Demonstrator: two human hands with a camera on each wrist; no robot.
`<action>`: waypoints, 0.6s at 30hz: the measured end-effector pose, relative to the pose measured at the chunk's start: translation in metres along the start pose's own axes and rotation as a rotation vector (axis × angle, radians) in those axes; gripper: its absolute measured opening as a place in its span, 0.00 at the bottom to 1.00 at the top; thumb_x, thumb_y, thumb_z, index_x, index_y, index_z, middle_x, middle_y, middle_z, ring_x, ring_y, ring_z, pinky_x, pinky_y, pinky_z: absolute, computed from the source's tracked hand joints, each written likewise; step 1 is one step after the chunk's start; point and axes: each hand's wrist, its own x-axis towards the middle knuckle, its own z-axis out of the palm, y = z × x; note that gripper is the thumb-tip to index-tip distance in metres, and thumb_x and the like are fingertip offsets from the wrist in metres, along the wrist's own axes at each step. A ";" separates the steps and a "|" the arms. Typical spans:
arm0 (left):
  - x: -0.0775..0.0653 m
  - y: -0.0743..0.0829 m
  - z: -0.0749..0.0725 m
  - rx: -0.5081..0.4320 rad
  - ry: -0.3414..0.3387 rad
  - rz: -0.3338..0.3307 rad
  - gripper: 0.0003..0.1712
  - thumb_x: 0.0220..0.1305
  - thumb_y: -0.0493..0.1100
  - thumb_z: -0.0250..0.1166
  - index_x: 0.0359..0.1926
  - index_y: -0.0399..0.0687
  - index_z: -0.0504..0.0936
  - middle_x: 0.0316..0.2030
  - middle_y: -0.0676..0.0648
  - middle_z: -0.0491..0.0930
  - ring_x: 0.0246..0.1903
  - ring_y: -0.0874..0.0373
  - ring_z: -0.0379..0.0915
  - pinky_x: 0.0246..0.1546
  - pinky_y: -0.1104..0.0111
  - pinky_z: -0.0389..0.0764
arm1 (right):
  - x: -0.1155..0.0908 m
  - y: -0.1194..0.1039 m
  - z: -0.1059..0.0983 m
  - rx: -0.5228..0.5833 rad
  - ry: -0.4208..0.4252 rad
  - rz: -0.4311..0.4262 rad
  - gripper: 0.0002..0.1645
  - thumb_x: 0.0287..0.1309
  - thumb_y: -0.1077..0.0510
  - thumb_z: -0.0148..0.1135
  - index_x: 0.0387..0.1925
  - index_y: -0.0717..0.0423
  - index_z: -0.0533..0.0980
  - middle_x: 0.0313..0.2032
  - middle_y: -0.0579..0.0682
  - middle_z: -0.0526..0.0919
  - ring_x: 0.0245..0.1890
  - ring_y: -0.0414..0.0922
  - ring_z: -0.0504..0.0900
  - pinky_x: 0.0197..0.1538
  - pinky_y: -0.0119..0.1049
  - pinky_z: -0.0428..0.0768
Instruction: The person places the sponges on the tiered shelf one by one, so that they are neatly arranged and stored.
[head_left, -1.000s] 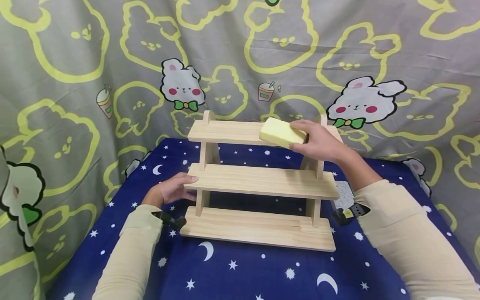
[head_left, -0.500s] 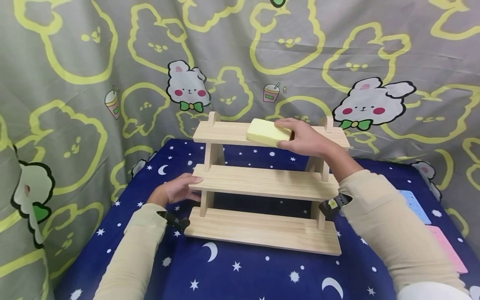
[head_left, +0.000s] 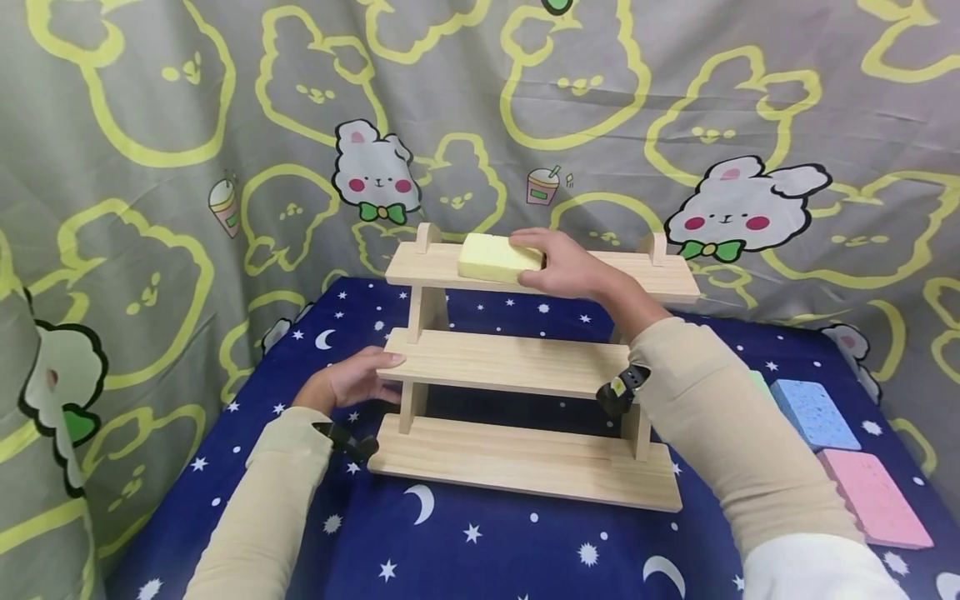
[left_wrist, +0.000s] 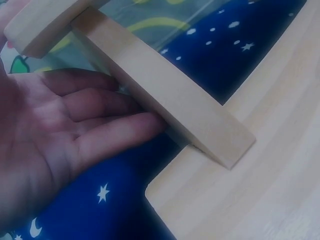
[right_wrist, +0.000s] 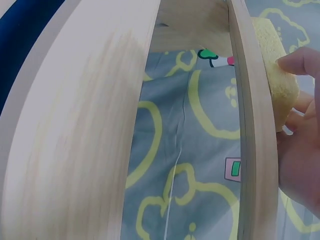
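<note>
A three-tier wooden display rack [head_left: 510, 362] stands on the blue cloth. My right hand [head_left: 566, 265] grips the right end of a yellow sponge [head_left: 491, 260], which lies flat at the top tier, left of its middle. In the right wrist view, the thumb and fingers clasp the sponge [right_wrist: 277, 75] just behind the top board's edge. At the middle tier's left end my left hand [head_left: 352, 379] holds the board, thumb on top and fingers underneath. Those fingers [left_wrist: 120, 132] reach against the upright support [left_wrist: 170, 90] in the left wrist view.
Right of the rack lie a blue sponge [head_left: 816, 414] and a pink sponge [head_left: 873, 498], with a green one [head_left: 760, 383] partly behind the right sleeve. A grey patterned curtain [head_left: 465, 100] hangs behind the rack.
My right hand has carried the yellow sponge leftward along the top tier and down onto it. The left hand keeps its hold. The blue and pink sponges have come out from behind the right arm.
</note>
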 end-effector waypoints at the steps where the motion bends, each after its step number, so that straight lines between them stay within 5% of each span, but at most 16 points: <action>1: 0.000 0.000 0.000 0.001 -0.001 0.001 0.38 0.62 0.49 0.54 0.67 0.32 0.56 0.55 0.35 0.68 0.55 0.45 0.67 0.52 0.44 0.72 | 0.002 -0.001 0.001 -0.002 0.002 0.000 0.38 0.51 0.58 0.57 0.65 0.61 0.64 0.66 0.57 0.64 0.55 0.49 0.67 0.54 0.42 0.68; 18: -0.001 -0.001 -0.001 -0.016 -0.015 0.008 0.36 0.63 0.47 0.52 0.66 0.31 0.56 0.54 0.36 0.69 0.54 0.45 0.68 0.52 0.44 0.72 | 0.023 -0.011 0.018 0.031 0.028 0.031 0.38 0.48 0.58 0.55 0.65 0.59 0.65 0.67 0.55 0.63 0.65 0.49 0.63 0.65 0.44 0.62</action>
